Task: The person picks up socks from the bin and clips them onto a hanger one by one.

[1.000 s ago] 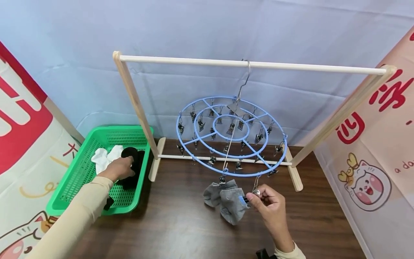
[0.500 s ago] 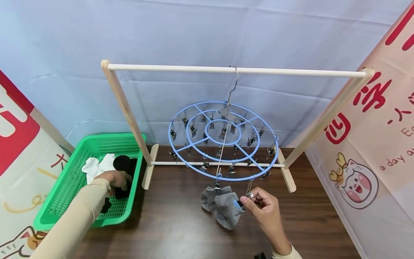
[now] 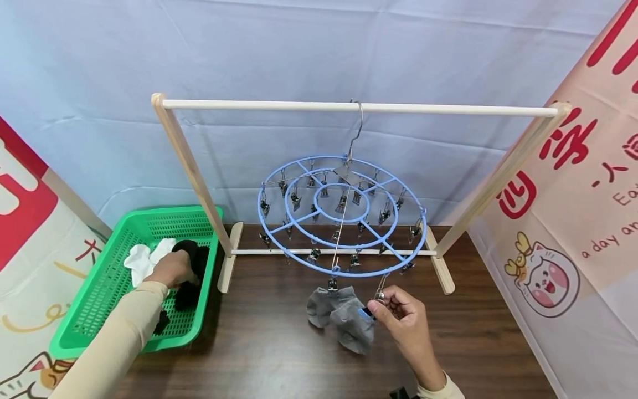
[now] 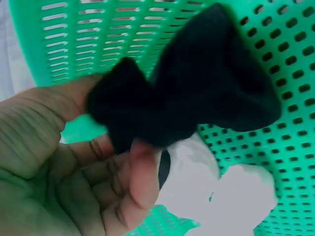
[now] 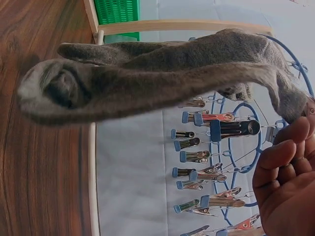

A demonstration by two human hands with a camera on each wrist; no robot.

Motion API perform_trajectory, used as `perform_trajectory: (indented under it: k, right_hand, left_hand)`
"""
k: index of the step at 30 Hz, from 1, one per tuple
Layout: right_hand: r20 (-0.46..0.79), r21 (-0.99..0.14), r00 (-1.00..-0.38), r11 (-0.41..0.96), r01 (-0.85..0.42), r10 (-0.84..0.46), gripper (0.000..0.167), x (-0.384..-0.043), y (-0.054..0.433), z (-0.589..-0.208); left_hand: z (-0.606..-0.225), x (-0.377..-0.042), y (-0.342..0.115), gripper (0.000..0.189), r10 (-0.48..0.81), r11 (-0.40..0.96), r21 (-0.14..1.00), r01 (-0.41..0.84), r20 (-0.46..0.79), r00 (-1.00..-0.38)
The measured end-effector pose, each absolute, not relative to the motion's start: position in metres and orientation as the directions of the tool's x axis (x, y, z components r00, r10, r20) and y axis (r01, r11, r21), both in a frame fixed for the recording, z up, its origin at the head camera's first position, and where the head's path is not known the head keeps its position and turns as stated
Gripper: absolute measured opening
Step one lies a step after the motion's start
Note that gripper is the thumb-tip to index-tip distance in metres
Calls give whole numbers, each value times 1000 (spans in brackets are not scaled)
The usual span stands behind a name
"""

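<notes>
In the head view my left hand (image 3: 170,269) is inside the green basket (image 3: 195,332), at a bundle of black cloth. The left wrist view shows its thumb and fingers holding a black sock (image 4: 197,78), bunched at the near end, with the rest spread over the basket wall. My right hand (image 3: 406,318) pinches a metal clip (image 3: 380,297) with a blue tip, hung from the front rim of the round blue hanger (image 3: 319,267). Beside that hand, grey socks (image 3: 351,330) dangle from the neighbouring clip. The right wrist view shows them hanging long, fingertips close to their upper end.
White socks (image 3: 142,260) lie in the basket beside the black ones. The hanger hooks over a wooden rack's top bar (image 3: 259,105), with several clips (image 3: 341,204) hanging from its rings. The rack's left foot (image 3: 231,266) stands just right of the basket on the dark tabletop (image 3: 259,338).
The head view has shifted, so the scene sits further left. My left hand has moved about among the black socks in the basket. My right hand stays on its clip.
</notes>
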State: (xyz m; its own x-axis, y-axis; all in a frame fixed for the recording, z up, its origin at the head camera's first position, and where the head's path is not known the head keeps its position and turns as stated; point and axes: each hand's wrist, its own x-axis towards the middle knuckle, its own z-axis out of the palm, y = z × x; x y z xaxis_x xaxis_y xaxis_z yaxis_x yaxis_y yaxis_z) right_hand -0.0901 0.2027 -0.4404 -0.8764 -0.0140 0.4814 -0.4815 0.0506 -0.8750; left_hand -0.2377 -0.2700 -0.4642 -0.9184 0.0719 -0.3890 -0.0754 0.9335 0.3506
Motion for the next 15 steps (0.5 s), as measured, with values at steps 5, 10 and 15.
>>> perform_trajectory:
  k: [5,10,15]
  right_hand:
    - [524,-849,-852,75,-523,-6,19,-91,202,-441]
    - [566,-820,-824,115,-561,8,20,-92,201,-443]
    - [546,-831,-838,138,-538,21,18,-93,195,-446]
  left_hand:
    - [-458,-234,-266,41,90,942,334,-20,-310,-946]
    - [-450,-227,-258,25,106,937,348,5,-270,-957]
    - [-441,-218,-252,25,72,950,312,1,-216,-974]
